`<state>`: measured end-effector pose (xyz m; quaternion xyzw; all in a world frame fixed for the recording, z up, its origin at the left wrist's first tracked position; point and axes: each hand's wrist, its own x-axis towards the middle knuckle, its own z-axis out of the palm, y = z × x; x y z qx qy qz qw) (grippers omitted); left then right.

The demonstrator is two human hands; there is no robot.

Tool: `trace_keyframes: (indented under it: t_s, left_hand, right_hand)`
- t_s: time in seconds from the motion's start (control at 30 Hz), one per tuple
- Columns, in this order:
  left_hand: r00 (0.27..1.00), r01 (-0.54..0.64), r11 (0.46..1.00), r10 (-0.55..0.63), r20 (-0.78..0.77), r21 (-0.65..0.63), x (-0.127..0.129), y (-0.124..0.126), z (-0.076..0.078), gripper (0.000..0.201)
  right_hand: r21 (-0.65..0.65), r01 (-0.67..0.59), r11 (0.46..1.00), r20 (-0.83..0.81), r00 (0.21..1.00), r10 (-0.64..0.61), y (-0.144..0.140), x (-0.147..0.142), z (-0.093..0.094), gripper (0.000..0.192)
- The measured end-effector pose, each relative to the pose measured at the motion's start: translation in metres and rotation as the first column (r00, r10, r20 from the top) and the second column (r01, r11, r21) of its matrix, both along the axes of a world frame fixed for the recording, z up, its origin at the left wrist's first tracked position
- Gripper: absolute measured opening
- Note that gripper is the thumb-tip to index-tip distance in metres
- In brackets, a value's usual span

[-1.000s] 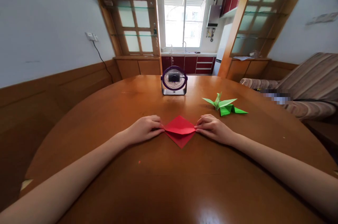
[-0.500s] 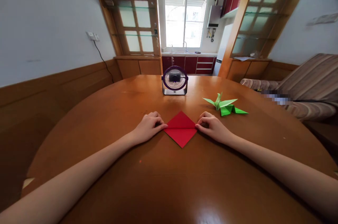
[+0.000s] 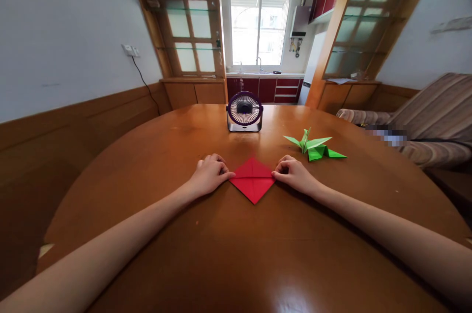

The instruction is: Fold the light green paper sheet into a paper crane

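Note:
A red square of origami paper (image 3: 253,186) lies on the table like a diamond, one corner toward me. A crease or fold edge crosses it from left to right, and a fainter line runs down its middle. My left hand (image 3: 212,173) pinches its left corner between thumb and fingers. At the right corner, my right hand (image 3: 293,174) is closed in a similar pinch. Beyond my right hand rests a green folded-paper crane (image 3: 313,145) with pointed wings and tail.
The brown wooden table (image 3: 236,254) has a rounded edge. A small purple desk fan (image 3: 244,110) stands behind the paper. To the right is a striped armchair (image 3: 431,111). A black cord (image 3: 143,79) hangs from a wall socket at left.
Both hands keep their grip on the paper's side corners. The far half of the red paper now shows a vertical crease and looks slightly shifted. The view has moved a little.

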<state>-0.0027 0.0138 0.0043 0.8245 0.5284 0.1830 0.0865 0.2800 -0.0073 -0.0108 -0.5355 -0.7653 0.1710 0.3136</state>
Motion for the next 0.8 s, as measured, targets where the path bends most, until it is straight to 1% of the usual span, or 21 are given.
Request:
trace_keyframes:
  t_s: [0.13,0.23,0.3,0.4,0.47,0.53,0.6,0.67,0.8]
  left_hand:
    - [0.999,-0.041,0.999,0.041,0.033,0.002,0.000,-0.001,0.001,0.028]
    - [0.998,-0.034,0.999,0.033,0.059,0.011,0.005,-0.004,0.000,0.021]
    - [0.996,-0.025,0.999,0.022,0.081,0.041,0.011,-0.006,-0.003,0.022]
    - [0.994,-0.016,0.998,0.009,0.109,0.063,0.022,-0.007,-0.008,0.032]
    - [0.991,-0.017,0.999,0.011,0.135,0.047,0.028,-0.006,-0.011,0.034]
    - [0.985,-0.028,1.000,0.026,0.172,0.012,0.033,-0.005,-0.014,0.030]
    - [0.974,-0.047,0.999,0.052,0.221,-0.026,0.036,-0.005,-0.015,0.025]
    - [0.963,-0.048,0.998,0.056,0.264,-0.039,0.038,-0.007,-0.014,0.022]
    - [0.963,0.020,1.000,-0.018,0.269,-0.003,0.041,-0.015,-0.011,0.015]
  right_hand:
    - [0.001,0.015,1.000,0.001,1.000,-0.015,-0.001,0.001,0.001,0.012]
    - [0.006,-0.007,1.000,0.001,1.000,0.007,-0.001,0.001,0.001,0.011]
    - [0.023,-0.029,0.999,0.008,1.000,0.029,-0.001,0.002,0.000,0.011]
    - [0.067,-0.044,0.997,0.025,0.999,0.043,-0.002,0.000,-0.001,0.011]
    - [0.102,-0.050,0.994,0.047,0.998,0.046,-0.004,-0.002,-0.001,0.009]
    - [0.126,-0.058,0.990,0.079,0.996,0.048,-0.005,-0.005,0.000,0.008]
    - [0.128,-0.057,0.990,0.105,0.994,0.044,-0.006,-0.009,0.002,0.011]
    - [0.122,-0.043,0.992,0.116,0.993,0.029,-0.005,-0.015,0.004,0.018]
    - [0.109,-0.020,0.994,0.147,0.989,0.003,0.001,-0.029,0.005,0.027]
